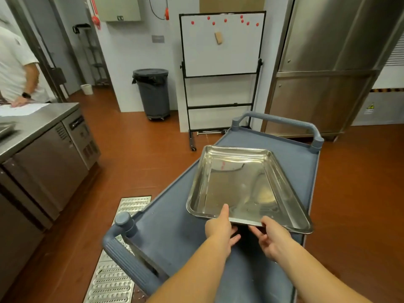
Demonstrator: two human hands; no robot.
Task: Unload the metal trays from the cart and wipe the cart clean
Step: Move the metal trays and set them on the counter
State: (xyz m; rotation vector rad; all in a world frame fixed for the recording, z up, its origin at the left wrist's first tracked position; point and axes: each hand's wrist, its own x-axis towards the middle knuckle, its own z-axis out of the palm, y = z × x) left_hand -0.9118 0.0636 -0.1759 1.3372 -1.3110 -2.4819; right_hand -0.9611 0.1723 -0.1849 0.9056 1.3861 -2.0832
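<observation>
A shiny rectangular metal tray (244, 184) is tilted above the top shelf of a blue-grey cart (172, 228), its near edge raised. My left hand (220, 228) holds the tray's near rim, thumb on top and fingers underneath. Just to the right, my right hand (271, 239) grips the same rim, thumb over the edge and fingers curled below. The tray is empty and reflects the room. Cart handles stand at the near left (124, 243) and the far right (284, 123).
A steel counter (37, 123) with papers runs along the left, with a person in white behind it. A floor drain grate (113, 270) lies left of the cart. A lidded grey bin (154, 92), a whiteboard stand (220, 44) and tall steel cabinets (328, 66) stand beyond.
</observation>
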